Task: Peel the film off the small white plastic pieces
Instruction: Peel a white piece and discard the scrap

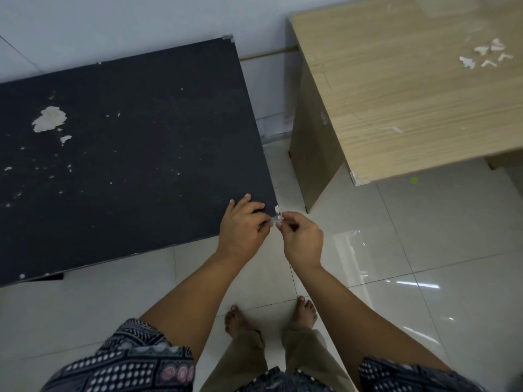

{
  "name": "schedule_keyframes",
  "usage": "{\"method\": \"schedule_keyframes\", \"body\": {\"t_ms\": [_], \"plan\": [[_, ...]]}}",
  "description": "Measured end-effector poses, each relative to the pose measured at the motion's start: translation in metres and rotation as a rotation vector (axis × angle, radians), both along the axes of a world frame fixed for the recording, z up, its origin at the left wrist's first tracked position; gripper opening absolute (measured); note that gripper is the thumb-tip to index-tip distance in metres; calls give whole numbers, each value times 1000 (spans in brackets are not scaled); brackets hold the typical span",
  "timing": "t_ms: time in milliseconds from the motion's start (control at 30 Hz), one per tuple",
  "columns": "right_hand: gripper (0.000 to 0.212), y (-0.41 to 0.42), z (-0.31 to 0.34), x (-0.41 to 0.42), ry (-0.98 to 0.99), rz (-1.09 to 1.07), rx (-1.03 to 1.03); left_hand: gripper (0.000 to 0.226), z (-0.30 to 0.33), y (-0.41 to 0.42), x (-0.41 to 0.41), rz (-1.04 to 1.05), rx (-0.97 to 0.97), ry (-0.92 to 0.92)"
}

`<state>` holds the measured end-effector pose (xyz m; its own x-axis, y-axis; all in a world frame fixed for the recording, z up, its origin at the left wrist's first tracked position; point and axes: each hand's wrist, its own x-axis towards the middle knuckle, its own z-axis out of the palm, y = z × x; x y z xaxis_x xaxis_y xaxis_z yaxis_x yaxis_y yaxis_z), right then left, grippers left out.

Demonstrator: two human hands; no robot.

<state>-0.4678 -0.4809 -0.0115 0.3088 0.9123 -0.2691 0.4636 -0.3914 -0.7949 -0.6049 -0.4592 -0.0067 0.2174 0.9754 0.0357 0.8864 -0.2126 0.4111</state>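
Note:
A small white plastic piece (278,213) sits at the near right corner of the black table (127,154). My left hand (244,222) rests on that corner, fingers pressed against the table edge beside the piece. My right hand (301,236) is just to the right, thumb and forefinger pinched on a thin clear strip of film (275,219) that runs between the two hands. Several more small white plastic pieces (485,56) lie on the light wooden desk (410,103) at the upper right.
The black table's top has chipped pale patches (49,118). A gap of white tiled floor (396,250) separates the two tables. My bare feet (271,315) stand on the tiles below the hands. A clear corner guard (358,179) sits on the desk's near corner.

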Motion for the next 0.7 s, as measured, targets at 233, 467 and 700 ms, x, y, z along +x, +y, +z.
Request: {"method": "schedule_keyframes", "body": {"t_ms": [233, 467, 700], "plan": [[17, 0, -5, -3, -254, 126, 137, 13, -6, -3, 1, 15, 21, -48], [18, 9, -11, 9, -153, 155, 121, 16, -3, 1, 0, 10, -24, -43], [31, 10, -8, 7, -271, 275, 127, 21, 3, 2, 1, 47, -57, -33]]}}
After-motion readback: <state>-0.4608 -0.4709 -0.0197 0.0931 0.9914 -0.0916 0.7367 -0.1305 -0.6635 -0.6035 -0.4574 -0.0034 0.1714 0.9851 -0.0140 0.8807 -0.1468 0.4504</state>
